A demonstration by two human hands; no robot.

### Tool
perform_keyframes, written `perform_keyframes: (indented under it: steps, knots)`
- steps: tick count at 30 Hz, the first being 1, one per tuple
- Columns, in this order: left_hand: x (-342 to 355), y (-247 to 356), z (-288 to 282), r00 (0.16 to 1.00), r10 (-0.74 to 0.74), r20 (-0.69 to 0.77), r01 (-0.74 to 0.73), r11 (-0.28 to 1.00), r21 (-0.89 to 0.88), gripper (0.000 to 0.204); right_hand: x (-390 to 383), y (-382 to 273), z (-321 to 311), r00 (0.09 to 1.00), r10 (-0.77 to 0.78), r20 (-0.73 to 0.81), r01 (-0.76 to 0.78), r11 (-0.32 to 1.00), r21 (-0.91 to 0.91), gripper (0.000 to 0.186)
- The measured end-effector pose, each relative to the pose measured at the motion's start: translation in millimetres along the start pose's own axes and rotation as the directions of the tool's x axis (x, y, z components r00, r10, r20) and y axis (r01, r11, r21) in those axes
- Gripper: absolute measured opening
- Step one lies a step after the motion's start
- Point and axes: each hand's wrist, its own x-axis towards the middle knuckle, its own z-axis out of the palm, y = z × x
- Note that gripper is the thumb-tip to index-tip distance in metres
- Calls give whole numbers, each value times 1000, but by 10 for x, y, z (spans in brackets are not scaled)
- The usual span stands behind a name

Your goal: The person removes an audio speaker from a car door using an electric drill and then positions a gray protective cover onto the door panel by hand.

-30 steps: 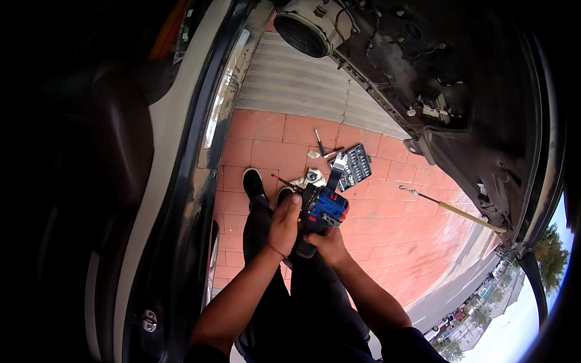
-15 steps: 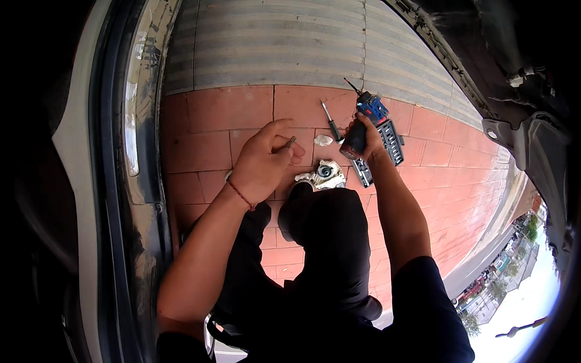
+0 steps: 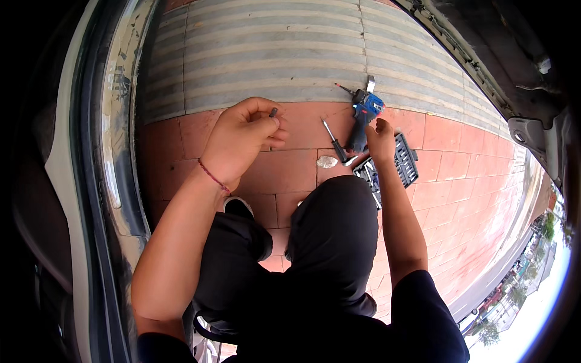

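Observation:
My left hand [image 3: 242, 136] pinches a small dark metal bit [image 3: 273, 112]. My right hand [image 3: 380, 144] is open, fingers loosely bent, beside the grip of a blue-and-black cordless drill [image 3: 371, 103] lying on the pavement with a long red-tipped bit. Left of the drill lies a screwdriver with a black handle [image 3: 334, 143]; below that sits a crumpled pale lump [image 3: 327, 162]. An open socket-set case [image 3: 407, 162] lies to the right of the drill, partly behind my right forearm.
A worn car door sill [image 3: 121, 121] runs down my left side; a dark door panel [image 3: 502, 36] overhangs at upper right. Ridged grey paving [image 3: 272, 54] borders red paving tiles [image 3: 448, 163] underneath. My bent legs [image 3: 330, 230] are below. A street shows at far right.
My right hand has lowered the drill to the pavement and let it go. My left hand has left the drill, now holding a small bit. My knees have bent and my view has dropped.

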Motion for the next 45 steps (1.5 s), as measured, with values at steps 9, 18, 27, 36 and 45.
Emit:
perform_keyframes:
  steps: [9, 18, 27, 36, 45]
  knots:
    - [294, 21, 640, 966, 112, 234, -64, 977, -204, 32, -810, -2002, -841, 842, -385, 378, 12, 714, 701, 27]
    - [272, -212, 535, 976, 189, 106, -216, 888, 405, 71, -148, -576, -25, 853, 72, 516, -224, 945, 239, 20]
    - [-212, -42, -53, 978, 175, 118, -195, 961, 197, 68, -147, -343, 573, 965, 163, 207, -75, 923, -377, 37]
    - [31, -105, -371, 949, 312, -44, -275, 889, 366, 64, -342, -127, 106, 972, 227, 53, -202, 934, -293, 69]
    - [-271, -171, -316, 970, 203, 136, -237, 640, 731, 56, 201, -215, 257, 949, 227, 220, -181, 961, -211, 84]
